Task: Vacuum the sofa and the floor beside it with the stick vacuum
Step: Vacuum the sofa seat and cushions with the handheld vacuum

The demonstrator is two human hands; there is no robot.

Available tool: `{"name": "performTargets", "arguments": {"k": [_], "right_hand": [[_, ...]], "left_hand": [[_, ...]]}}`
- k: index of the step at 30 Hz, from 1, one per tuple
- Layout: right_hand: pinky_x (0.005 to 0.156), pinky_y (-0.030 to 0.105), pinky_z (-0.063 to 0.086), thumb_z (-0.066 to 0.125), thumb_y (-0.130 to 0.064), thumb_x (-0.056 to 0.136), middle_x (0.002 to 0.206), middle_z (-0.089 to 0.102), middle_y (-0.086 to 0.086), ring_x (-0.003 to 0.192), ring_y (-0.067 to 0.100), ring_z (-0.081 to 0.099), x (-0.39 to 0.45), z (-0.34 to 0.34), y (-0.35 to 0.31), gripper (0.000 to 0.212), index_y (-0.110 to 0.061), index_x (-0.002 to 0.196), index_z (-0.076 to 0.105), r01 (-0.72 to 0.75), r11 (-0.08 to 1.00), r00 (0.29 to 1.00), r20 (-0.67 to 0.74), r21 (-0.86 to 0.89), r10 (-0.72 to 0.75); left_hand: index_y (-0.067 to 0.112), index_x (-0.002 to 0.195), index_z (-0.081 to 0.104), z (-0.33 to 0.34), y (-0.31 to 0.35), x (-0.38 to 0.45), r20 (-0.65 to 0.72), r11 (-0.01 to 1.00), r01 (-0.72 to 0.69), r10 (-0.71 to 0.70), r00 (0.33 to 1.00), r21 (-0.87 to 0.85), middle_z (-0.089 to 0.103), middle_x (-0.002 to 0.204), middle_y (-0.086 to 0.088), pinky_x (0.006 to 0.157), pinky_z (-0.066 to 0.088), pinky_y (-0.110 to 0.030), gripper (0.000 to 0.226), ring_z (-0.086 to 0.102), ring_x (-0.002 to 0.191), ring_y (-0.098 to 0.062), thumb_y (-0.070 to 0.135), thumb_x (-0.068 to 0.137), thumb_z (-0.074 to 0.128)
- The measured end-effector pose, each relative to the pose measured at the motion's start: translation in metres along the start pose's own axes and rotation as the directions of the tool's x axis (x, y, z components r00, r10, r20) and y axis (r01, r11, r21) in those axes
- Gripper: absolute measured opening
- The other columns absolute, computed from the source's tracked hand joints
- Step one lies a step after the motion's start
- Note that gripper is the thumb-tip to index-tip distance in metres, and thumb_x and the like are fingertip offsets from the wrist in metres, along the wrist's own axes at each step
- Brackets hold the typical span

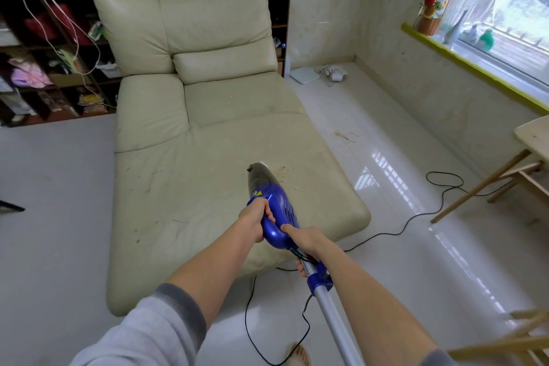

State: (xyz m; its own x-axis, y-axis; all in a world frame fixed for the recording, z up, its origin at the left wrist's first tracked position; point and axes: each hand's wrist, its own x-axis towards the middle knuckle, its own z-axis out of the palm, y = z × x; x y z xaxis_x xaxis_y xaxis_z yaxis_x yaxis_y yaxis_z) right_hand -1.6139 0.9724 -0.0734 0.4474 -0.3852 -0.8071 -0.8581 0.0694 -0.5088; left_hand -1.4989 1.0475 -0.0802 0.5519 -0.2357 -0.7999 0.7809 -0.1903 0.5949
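We see the left hand wrapped around the loop handle of the blue stick vacuum, its fingers curled through the grip, while the right hand holds the rear of the same body where the silver tube joins it, thumb laid along the blue shell and the other fingers curled under the joint. The vacuum lies low over the cream sofa, its dark nozzle end pointing away from the fingers and resting on the seat cushion. Just beyond the nozzle, ahead of and slightly right of the fingers, a small scatter of pale crumbs sits on the leather; a fainter patch shows far ahead near the backrest. To the right of the fingers, on the glossy white floor beside the sofa, lies another streak of debris. A black cord trails from under the right hand across the floor toward a wooden chair. Far ahead, behind the sofa, stands a dark shelf unit; a window is far right.
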Motion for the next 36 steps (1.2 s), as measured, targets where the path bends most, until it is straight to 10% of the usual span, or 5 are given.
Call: {"name": "performTargets", "arguments": {"k": [36], "right_hand": [[0.05, 0.03, 0.052, 0.054, -0.05, 0.088, 0.068, 0.058, 0.016, 0.049, 0.025, 0.056, -0.002, -0.006, -0.013, 0.045, -0.006, 0.091, 0.047, -0.002, 1.0, 1.0, -0.025, -0.021, 0.001]], "left_hand": [[0.01, 0.06, 0.04, 0.006, 0.007, 0.009, 0.035, 1.0, 0.005, -0.005, 0.999, -0.009, 0.042, 0.045, -0.002, 0.046, 0.038, -0.024, 0.013, 0.038, 0.039, -0.016, -0.002, 0.063, 0.04]]}}
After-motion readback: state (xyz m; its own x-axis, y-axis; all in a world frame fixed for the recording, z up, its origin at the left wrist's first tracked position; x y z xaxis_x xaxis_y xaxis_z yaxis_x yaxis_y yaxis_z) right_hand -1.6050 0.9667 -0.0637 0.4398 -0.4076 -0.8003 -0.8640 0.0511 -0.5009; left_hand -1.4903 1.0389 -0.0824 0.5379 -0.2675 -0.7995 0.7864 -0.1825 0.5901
